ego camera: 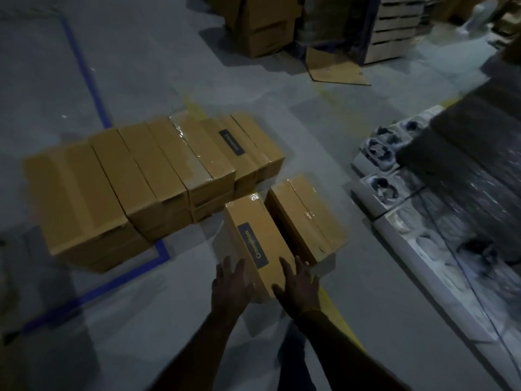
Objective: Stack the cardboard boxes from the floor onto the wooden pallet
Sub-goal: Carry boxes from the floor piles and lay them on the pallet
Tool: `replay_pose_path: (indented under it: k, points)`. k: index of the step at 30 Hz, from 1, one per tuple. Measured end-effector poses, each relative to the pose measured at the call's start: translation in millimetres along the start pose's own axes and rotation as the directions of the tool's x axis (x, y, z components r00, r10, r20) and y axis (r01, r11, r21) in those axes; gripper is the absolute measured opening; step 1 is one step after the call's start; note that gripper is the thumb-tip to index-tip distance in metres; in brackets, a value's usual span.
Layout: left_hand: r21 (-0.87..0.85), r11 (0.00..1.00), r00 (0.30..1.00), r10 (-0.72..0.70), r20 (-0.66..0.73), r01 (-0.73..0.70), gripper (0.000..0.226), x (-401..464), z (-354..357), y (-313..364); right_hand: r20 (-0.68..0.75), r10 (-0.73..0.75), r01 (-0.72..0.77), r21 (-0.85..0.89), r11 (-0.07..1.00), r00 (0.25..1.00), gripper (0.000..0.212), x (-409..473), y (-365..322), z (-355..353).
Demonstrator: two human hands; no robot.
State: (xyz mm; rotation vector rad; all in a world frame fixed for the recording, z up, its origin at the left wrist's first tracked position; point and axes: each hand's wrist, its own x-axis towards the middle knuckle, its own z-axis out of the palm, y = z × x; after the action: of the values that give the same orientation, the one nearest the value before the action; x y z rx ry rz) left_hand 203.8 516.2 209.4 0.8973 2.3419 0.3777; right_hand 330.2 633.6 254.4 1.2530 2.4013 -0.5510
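Observation:
A long brown cardboard box (253, 235) with a dark label lies on the grey floor just ahead of me. My left hand (231, 283) reaches to its near left corner with fingers spread. My right hand (298, 283) lies at its near right corner, fingers straight. A second loose box (307, 215) lies beside it on the right. To the left stands a two-layer row of several like boxes (135, 176). No wooden pallet shows under them from here.
Blue tape lines (93, 88) mark the floor. White moulded packing trays (394, 193) and a wrapped dark load (473, 165) stand at right. Taller cartons (262, 24) and a flat cardboard sheet (335, 69) are at the back.

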Motion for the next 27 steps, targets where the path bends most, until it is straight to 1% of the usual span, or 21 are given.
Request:
replay_pose_path:
  k: [5, 7, 10, 13, 18, 21, 22, 24, 27]
  points:
    - [-0.084, 0.980, 0.984, -0.181, 0.004, 0.180, 0.072, 59, 47, 25, 0.116, -0.071, 0.071, 0.007, 0.997, 0.991, 0.073, 100, 43, 13]
    - [-0.121, 0.960, 0.967, -0.254, 0.015, 0.253, 0.071, 88, 73, 37, 0.161, -0.087, 0.085, 0.019, 0.996, 0.983, 0.073, 147, 64, 28]
    - [-0.163, 0.931, 0.945, -0.321, 0.058, 0.326, 0.071, 142, 120, 49, 0.210, -0.099, 0.097, 0.018, 0.995, 0.973, 0.072, 216, 93, 59]
    - [-0.194, 0.917, 0.937, -0.342, 0.074, 0.350, 0.072, 203, 171, 50, 0.223, -0.126, 0.134, -0.023, 0.991, 0.967, 0.073, 282, 115, 98]
    - [-0.183, 0.912, 0.930, -0.362, 0.063, 0.367, 0.075, 295, 256, 34, 0.222, -0.167, 0.185, -0.063, 0.981, 0.961, 0.072, 372, 141, 172]
    - [-0.145, 0.918, 0.929, -0.371, 0.015, 0.369, 0.078, 330, 305, 15, 0.211, -0.157, 0.173, -0.056, 0.983, 0.965, 0.070, 411, 154, 215]
    - [-0.158, 0.912, 0.924, -0.381, 0.009, 0.378, 0.078, 337, 320, 8, 0.203, -0.151, 0.163, -0.046, 0.986, 0.968, 0.068, 422, 158, 228]
    - [-0.223, 0.887, 0.909, -0.417, -0.014, 0.404, 0.079, 350, 347, -6, 0.190, -0.134, 0.140, -0.018, 0.990, 0.973, 0.067, 443, 166, 251]
    - [-0.397, 0.806, 0.873, -0.487, -0.024, 0.439, 0.087, 362, 377, -22, 0.218, -0.081, 0.071, 0.054, 0.996, 0.973, 0.077, 462, 179, 279]
